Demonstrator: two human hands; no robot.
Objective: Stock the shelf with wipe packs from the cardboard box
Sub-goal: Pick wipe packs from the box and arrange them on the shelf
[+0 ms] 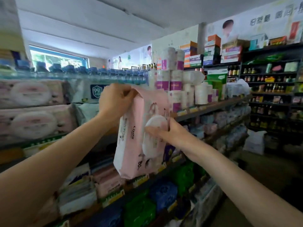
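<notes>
Small grocery shop: shelves (213, 106) w/ price tags, tissue rolls (176, 79), bottles (268, 89), wall ads (229, 30).

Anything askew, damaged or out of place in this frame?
Nothing looks damaged or spilled. The pink wipe pack stands on end in the air, off the shelf: the left hand pinches its top seal and the right hand grips its lid side. The stocked pink packs lie flat.

Single head cam, wide-angle, looking forward and slightly up along shelf (213, 106) aisle, hands close in frame.
</notes>
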